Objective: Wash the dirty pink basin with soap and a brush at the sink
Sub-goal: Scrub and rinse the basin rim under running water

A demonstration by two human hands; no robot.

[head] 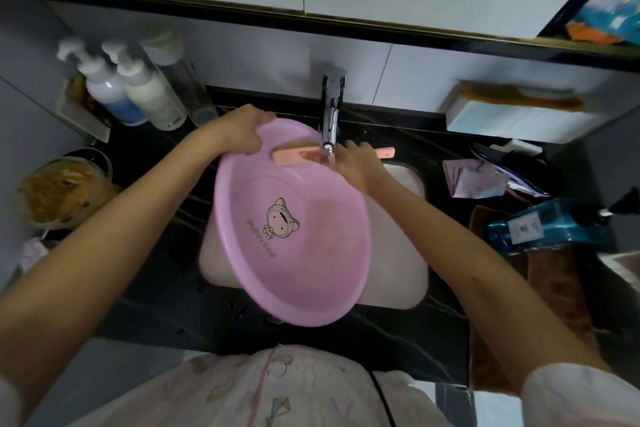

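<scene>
One basin [294,253]: pink and tilted, held over the white sink [398,274], its near edge reaching over the dark counter [156,270]; a cartoon figure is printed on its bottom.
Left hand [239,133]: the far left rim is gripped, with the fingers curled over the edge and the thumb laid on the inner wall.
Brush [294,155]: pink, laid across the far rim under the tap.
Right hand [356,163]: the fingers are closed round the brush handle, just right of the basin.
Tap [330,114]: chrome, far centre; a thin stream of water [329,159] is seen falling by the right hand.
Bottles [138,90]: two pump bottles are stood far left on the counter.
Blue bottle [550,227]: laid on its side at the right, well apart from the basin.
</scene>
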